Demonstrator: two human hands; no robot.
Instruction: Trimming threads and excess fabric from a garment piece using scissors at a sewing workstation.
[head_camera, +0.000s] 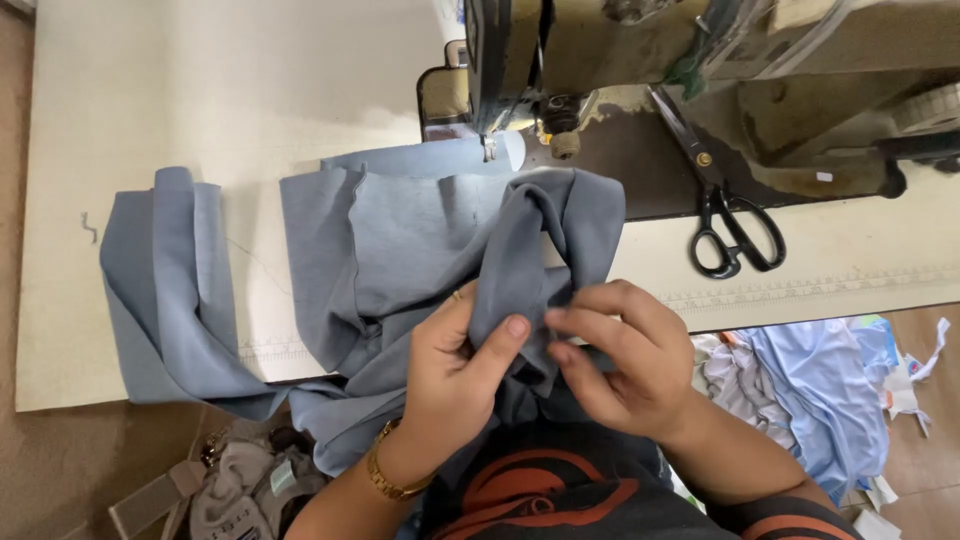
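Presently both hands grip a bunched fold of blue-grey fabric (400, 250) at the table's (200, 110) near edge. Left hand (455, 365), gold bracelet (390, 478) at the wrist, pinches the cloth between thumb and fingers. Right hand (620, 355) nips the same fold with its fingertips just beside it. Fabric spreads across the table to the sewing machine's (520, 60) presser foot. Black scissors (725, 215) lie to the right, well apart. Cloth scraps (820, 390) lie below.
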